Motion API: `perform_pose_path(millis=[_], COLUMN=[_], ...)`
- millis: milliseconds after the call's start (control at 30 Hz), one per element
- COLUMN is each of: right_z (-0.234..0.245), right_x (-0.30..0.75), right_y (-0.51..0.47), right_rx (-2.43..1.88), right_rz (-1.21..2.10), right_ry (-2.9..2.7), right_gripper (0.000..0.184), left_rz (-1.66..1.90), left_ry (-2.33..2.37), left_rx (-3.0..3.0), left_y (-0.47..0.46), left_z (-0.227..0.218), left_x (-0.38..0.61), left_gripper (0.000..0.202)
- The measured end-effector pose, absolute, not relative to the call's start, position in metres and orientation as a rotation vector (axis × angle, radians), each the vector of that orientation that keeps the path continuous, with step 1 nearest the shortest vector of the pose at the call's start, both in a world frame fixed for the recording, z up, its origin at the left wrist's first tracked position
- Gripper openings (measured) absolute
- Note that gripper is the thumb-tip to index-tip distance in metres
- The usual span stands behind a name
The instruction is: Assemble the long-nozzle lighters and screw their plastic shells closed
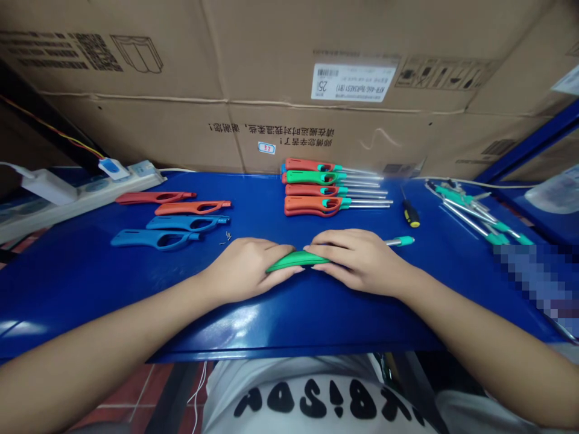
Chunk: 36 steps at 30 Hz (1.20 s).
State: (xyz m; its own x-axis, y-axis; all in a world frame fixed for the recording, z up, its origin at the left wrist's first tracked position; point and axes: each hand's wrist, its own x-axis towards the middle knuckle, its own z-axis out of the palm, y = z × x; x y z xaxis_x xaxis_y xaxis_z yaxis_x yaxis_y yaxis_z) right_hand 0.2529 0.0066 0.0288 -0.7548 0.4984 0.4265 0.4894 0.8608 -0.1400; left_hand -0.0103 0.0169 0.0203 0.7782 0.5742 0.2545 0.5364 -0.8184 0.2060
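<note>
Green lighter handle (296, 260): smooth plastic by its look, held between two hands over the near middle of the blue table (136, 274); its middle shows, its ends are covered by fingers.

Left hand (253, 265): nearly closed, fingers over the far edge and thumb along the near edge, pinching the handle's left end.

Right hand (362, 259): curled much the same way round the right end; what lies inside the palm cannot be told.

Silver tube (402, 241): teal-tipped, showing just beyond the right hand; whether it joins the green handle or lies behind is hidden.

Feel: probably light and stiff, with a glossy skin that may slip under dry fingertips; a thin shell could flex or crack if squeezed hard at mid-length.

Best hold: likely both ends, pressing along the long edges.

Loose handles: red (156, 198), orange (193, 208) and two blue ones (156, 239), without tubes, on the left.

Screws (228, 235): a few tiny dark pieces, apparently screws, between those handles and the left hand; easily scattered, I judge.

Lighters with tubes (312, 205): red, green and orange, stacked in a row at the far middle, tubes pointing right.

Screwdriver (411, 214): black and yellow grip, right of that row.

Tube pile (474, 208): silver and teal parts heaped at far right.
</note>
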Motion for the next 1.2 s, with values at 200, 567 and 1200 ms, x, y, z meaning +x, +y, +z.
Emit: perform_pose_path(millis=[200,567,1200], right_z=[0.024,0.028,0.037], right_x=[0.249,0.267,0.261], right_y=[0.004,0.019,0.016], right_rx=[-0.747,-1.002,-1.158], right_rz=[0.094,-0.082,-0.307], right_ry=[-2.475,-2.577,-2.635], right_gripper=[0.021,0.026,0.037], left_rz=[0.398,0.287,0.458], left_ry=[0.919,1.099,1.062], left_rx=[2.823,2.865,2.990], left_y=[0.013,0.026,0.018], left_z=[0.018,0.023,0.025], left_x=[-0.007,-0.015,-0.012], left_gripper=[0.044,0.046,0.035])
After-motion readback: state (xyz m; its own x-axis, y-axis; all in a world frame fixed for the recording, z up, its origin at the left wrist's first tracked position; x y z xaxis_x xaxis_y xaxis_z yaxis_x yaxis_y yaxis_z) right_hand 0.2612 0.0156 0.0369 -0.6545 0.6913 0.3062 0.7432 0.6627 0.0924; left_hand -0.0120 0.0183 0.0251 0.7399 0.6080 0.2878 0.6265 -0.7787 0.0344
